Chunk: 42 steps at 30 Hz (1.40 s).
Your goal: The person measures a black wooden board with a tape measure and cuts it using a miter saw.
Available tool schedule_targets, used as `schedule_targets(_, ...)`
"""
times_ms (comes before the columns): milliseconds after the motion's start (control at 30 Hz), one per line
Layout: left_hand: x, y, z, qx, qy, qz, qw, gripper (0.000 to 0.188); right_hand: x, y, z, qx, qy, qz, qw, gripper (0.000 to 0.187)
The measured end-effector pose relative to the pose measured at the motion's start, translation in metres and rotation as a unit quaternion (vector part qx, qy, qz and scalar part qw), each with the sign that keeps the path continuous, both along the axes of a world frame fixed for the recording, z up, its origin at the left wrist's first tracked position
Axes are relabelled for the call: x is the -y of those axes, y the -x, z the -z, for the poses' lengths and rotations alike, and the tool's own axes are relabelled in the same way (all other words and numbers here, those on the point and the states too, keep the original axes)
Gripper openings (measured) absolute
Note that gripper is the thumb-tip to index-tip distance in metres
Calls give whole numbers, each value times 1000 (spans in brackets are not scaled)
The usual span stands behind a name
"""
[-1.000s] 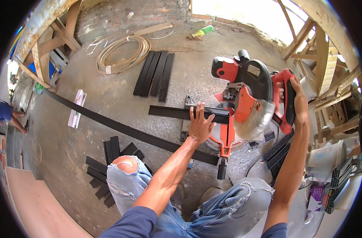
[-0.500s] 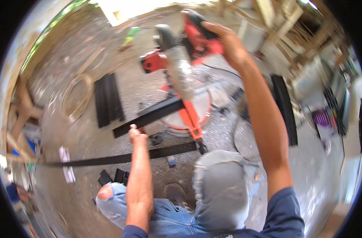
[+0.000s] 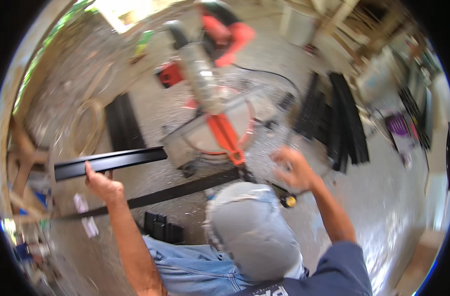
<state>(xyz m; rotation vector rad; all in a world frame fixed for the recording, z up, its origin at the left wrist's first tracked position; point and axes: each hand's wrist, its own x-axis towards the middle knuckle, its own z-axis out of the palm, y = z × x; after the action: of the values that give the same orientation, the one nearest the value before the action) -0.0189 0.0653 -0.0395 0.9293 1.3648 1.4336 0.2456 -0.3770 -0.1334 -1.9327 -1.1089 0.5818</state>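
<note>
My left hand (image 3: 104, 185) grips a short black channel profile (image 3: 111, 162), thumb over its near edge. The profile is lifted to the left of the red miter saw (image 3: 224, 135), apart from its base. My right hand (image 3: 295, 167) is off the saw's handle (image 3: 220, 12) and hangs to the right of my knee. Its fingers look apart and hold nothing, though motion blurs them. The saw head is raised at the far side of its round table. A long black strip (image 3: 185, 190) lies on the floor between the saw and my legs.
Black profile pieces (image 3: 346, 123) lie right of the saw; more black lengths (image 3: 123, 121) lie left, beside a coil (image 3: 86, 126). Short black offcuts (image 3: 160, 228) sit by my leg. A cable (image 3: 269, 73) runs from the saw. Wooden timbers (image 3: 351, 22) stand at the far right.
My right hand has let go of the saw handle and come down toward my knee. My left hand has drawn the black profile off the saw table to the left.
</note>
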Motion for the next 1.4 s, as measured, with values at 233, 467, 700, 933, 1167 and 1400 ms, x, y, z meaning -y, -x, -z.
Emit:
schedule_targets(233, 50, 8, -80, -173, -267, -96, 943, 49, 81, 79, 29, 87, 211, -50, 972, 63)
schedule_targets(467, 78, 26, -81, 48, -282, 81, 955, 23, 59, 84, -15, -207, 29, 140, 968, 57)
schedule_targets(700, 95, -2, -81, 144, -197, 135, 960, 20, 17, 12, -133, -138, -193, 134, 962, 61)
schedule_targets(933, 117, 3, -80, 140, -153, 384, 900, 23, -117, 67, -248, 89, -113, -60, 988, 74)
schedule_targets(1167, 129, -4, -84, 185, -58, 506, 841, 32, -213, 129, -230, 119, -200, -139, 963, 69)
schedule_targets(1400, 123, -3, -60, 171, -116, 469, 859, 25, -212, 117, -200, 198, -197, -188, 942, 68)
